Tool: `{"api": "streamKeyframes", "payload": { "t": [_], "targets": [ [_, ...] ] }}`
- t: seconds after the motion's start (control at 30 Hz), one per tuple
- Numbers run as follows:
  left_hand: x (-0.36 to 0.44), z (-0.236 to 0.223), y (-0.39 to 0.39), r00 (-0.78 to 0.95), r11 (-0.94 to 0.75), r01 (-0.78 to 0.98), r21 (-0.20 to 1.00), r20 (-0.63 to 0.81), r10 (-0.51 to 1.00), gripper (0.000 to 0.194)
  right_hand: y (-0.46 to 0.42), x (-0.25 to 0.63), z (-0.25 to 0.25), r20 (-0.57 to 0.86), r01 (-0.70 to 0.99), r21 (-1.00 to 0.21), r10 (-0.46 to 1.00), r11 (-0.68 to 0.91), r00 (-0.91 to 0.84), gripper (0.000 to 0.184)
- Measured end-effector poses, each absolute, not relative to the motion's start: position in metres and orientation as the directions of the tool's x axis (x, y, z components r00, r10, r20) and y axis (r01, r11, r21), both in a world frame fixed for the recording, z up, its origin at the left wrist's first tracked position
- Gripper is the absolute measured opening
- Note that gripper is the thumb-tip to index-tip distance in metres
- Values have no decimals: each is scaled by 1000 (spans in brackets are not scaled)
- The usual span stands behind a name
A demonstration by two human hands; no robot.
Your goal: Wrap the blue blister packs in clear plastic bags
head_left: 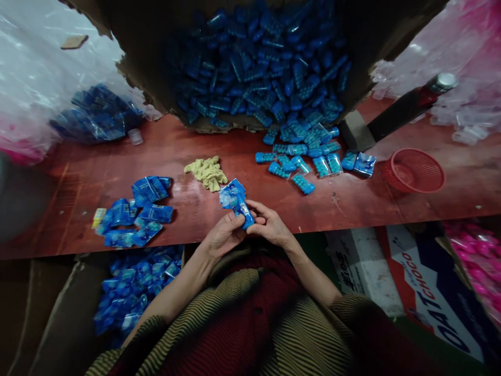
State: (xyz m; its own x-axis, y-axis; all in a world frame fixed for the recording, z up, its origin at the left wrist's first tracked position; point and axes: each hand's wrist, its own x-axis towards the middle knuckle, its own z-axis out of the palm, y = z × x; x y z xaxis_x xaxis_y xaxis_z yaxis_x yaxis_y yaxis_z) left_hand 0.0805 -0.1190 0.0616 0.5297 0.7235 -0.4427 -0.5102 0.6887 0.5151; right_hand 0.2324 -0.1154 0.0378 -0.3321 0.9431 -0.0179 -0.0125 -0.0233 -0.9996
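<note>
Held a small blue plastic bottle with a clear section [245, 215] in the left grip [225, 236], at the near edge of the red-brown table [344, 196]. Set the right grip [274, 225] narrow against the bottle's right side, with some fingers folded out of view; could not tell whether clasping or only touching. Saw shiny blue printed packets [234, 189] just beyond, partly covered by the bottle; could not tell whether held or lying loose. Saw a crumpled pale-yellow cloth [206, 172] near these, and a scatter of blue printed pouches [148, 190] farther left. Looked ahead into a torn brown cardboard box [144, 62] of blue bead-filled bottles [254, 78], lost in shadow and cut off above. Barely made out a blurred grey shape [19, 198], cut off at far left.
</note>
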Motion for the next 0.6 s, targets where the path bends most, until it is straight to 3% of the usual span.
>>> {"api": "streamKeyframes", "payload": {
  "t": [0.27, 0.43, 0.6],
  "targets": [
    [98, 67, -130, 404, 603, -599, 527, -451, 795, 30, -116, 232, 37, -17, -62, -997, 962, -35, -274, 51],
    [103, 63, -131, 291, 568, -608, 555, -510, 809, 31, -124, 220, 29, -11, -35, -999, 992, -15, -122, 35],
    [105, 59, -132, 251, 538, -665, 518, -523, 814, 30, -130, 208, 21, -99, -43, -994, 995, -99, -11, 38]
  ]
}}
